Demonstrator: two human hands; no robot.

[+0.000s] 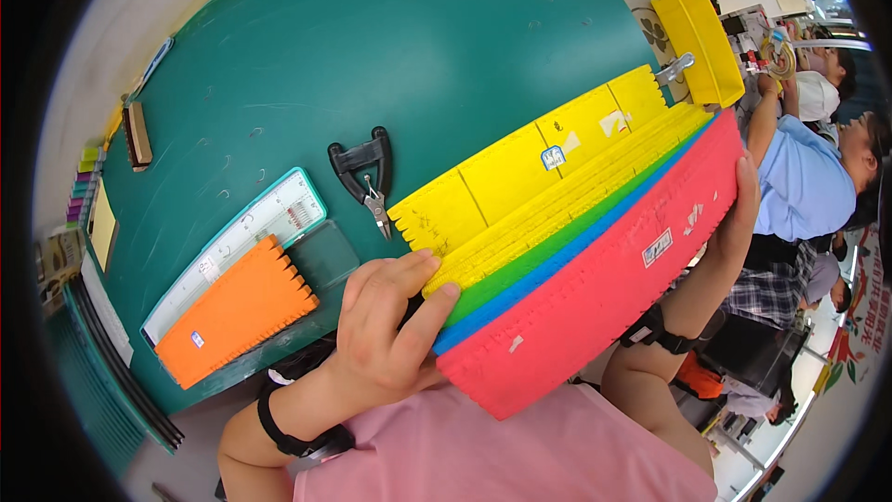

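Both hands, left hand (386,325) and right hand (739,214), clasp stacked coloured trays (576,223); black pliers (367,177) lie beside.

Workshop: green workbench (390,46), cutting pliers (367,177), co-workers (808,177)
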